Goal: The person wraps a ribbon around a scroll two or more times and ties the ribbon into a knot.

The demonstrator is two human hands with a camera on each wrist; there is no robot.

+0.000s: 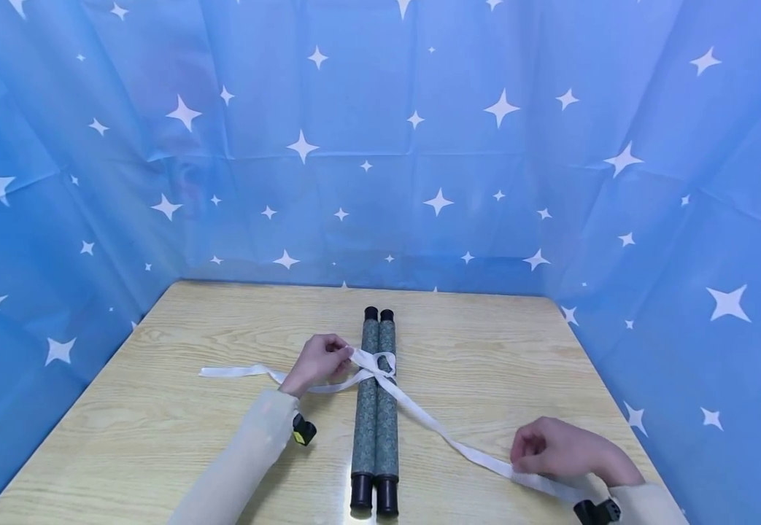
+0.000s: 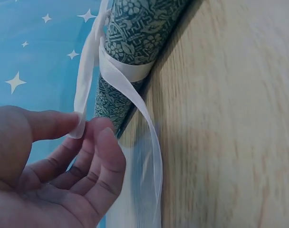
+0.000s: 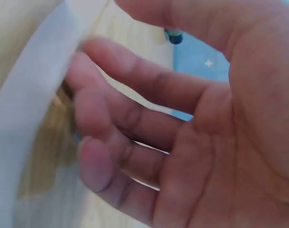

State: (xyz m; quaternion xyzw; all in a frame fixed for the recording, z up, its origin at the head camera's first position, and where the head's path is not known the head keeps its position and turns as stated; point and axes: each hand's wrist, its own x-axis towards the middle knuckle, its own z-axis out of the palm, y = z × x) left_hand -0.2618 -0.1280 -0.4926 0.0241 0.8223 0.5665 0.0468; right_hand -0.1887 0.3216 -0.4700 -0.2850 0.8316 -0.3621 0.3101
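Note:
A hand scroll (image 1: 367,423), rolled from both ends into two side-by-side rolls of green-grey patterned cloth with black knobs, lies lengthwise on the table. Around its upper half runs a white ribbon (image 1: 419,414), crossed over the rolls with a small loop on the right. My left hand (image 1: 319,360) pinches a folded part of this ribbon between thumb and forefinger, just left of the rolls. Over the ribbon's long right tail hovers my right hand (image 1: 554,448), fingers loosely bent. In the right wrist view the ribbon (image 3: 28,90) passes beyond the fingertips, with thumb and fingers apart.
The wooden table (image 1: 255,452) has its far edge against a blue curtain (image 1: 367,182) with white stars, which also hangs on both sides. Another ribbon tail (image 1: 236,371) stretches left beneath the left wrist. Small black devices (image 1: 303,430) sit on both wrists.

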